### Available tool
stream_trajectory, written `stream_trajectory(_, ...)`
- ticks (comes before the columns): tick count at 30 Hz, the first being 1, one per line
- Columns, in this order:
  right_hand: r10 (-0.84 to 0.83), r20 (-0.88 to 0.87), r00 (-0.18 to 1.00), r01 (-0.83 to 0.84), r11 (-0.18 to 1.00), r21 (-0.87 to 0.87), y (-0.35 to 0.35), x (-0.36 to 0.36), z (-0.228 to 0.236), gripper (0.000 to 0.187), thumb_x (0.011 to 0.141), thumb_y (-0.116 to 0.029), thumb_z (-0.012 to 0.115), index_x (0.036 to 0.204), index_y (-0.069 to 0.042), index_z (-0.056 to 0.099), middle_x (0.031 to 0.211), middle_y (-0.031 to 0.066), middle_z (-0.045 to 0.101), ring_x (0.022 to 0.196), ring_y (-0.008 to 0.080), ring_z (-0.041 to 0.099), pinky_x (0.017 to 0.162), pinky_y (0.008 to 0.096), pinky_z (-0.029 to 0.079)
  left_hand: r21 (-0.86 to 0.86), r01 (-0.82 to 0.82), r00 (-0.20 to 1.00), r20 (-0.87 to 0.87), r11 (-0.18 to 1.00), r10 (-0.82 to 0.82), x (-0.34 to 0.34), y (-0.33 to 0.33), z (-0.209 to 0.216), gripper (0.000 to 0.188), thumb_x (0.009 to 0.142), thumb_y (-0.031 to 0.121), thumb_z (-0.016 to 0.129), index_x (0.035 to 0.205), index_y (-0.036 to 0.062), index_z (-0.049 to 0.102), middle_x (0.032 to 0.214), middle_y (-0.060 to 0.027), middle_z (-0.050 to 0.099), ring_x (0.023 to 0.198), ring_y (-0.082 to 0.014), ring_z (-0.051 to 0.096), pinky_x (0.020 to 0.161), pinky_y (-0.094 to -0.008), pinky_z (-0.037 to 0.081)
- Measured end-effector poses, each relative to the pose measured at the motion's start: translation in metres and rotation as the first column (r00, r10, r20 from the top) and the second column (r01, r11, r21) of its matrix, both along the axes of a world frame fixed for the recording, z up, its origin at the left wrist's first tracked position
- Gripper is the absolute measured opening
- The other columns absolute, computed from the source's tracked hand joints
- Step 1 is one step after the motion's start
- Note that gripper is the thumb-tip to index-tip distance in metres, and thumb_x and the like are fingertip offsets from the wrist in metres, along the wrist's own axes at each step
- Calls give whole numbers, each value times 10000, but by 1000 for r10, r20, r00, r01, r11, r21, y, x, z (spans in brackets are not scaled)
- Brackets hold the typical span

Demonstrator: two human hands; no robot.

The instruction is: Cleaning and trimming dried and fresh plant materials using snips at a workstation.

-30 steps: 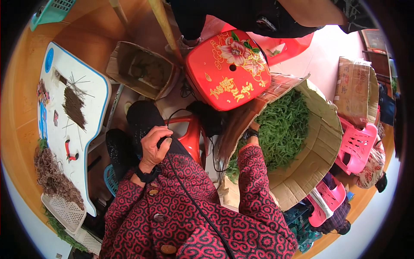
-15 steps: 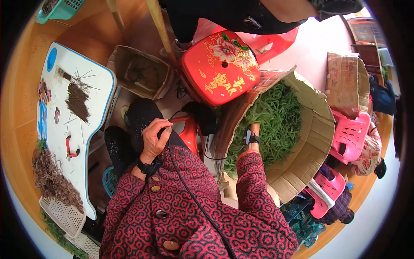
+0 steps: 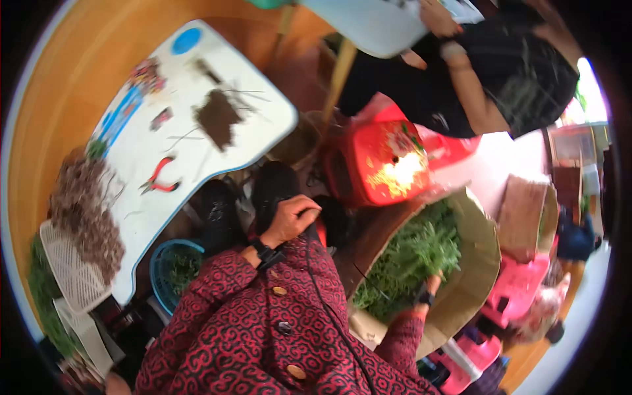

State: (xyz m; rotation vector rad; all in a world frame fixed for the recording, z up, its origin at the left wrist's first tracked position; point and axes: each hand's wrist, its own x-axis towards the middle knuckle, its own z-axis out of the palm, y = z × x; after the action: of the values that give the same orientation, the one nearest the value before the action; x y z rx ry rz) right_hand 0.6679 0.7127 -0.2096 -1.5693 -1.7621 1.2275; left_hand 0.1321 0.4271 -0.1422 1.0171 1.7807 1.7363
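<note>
My right hand [image 3: 433,284] is down inside a large cardboard box [image 3: 477,289] on my right. Its fingers, partly hidden and blurred, are closed on light green leafy sprigs [image 3: 421,253], lifted a little above the heap in the box. Over my knee, my left hand [image 3: 289,220] has its fingers curled in, the thumb against them. Whatever may be between those fingers is hidden from view. A thin black cable runs down my patterned jacket below it.
At left stands a white table [image 3: 197,52] with red-handled pliers [image 3: 161,176], brown stems [image 3: 220,118] and a brown tangled heap [image 3: 82,210]. A blue basket [image 3: 158,276] sits beside my legs. Ahead are a red stool [image 3: 395,164] and a person's forearm [image 3: 471,85].
The view has swung, so the table sits nearer and more of the other person shows. My right hand has come up among the greens with sprigs in it. My left hand stays curled over my knee.
</note>
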Motion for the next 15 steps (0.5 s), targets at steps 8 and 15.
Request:
stream_trajectory(8,-216,-609,763,-65,912,-405,-19,-126,114,372,909,-154,636,1253,-17,611,1098,132,677,980,260,657,835,424,567,-14,-44,999,-5,999,44,-19,-35,-14,102,883,88,655,943,27,710,889,-90,690,844,-216,684,771,-305,532)
stream_trajectory(15,519,-661,542,-601,789,126,-27,-286,173,402,870,-181,672,1225,0,617,1083,150,675,976,285,652,857,418,540,-38,123,505,862,992,-30,-36,-16,-9,390,974,329,602,1279,85,594,1220,-60,608,1093,-181,603,884,-372,506)
